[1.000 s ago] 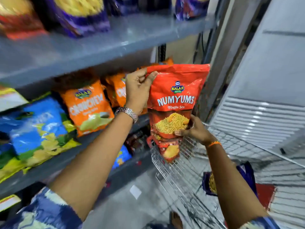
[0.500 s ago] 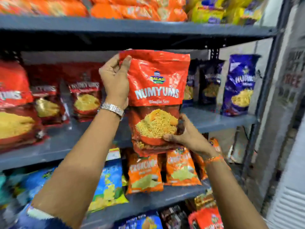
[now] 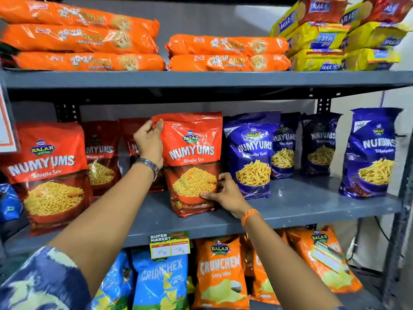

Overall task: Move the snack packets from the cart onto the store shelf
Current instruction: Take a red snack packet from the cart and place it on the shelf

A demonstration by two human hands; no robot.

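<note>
I'm at the placing step: the red Numyums Bhujia Sev pouch is standing on the grey middle shelf, bottom edge down on the metal as far as I can tell, slotted between the other red Bhujia Sev pouches on one side and the blue Numyums Bhatha Kani pouch on the other. My left hand is pinching the pouch's top left corner, thumb in front and fingers behind. My right hand is pressed against the lower right edge, fingers curled onto the front, steadying the base.

Next move, I reckon, is to nudge it square with its neighbours, check it stands by itself, then let go with both hands and head back for another (the cart isn't in view right now, so no idea how many are left). These pouches look crinkly and top-heavy, so letting go too fast might tip it forward.

The shelf itself is painted steel, pretty smooth, with plenty of bare space in front of the blue packs. Above are orange 20-20 Gold cookie rolls and yellow Marie biscuit packs; below, Crunchex chips and a Super Market price tag clipped to the edge.
</note>
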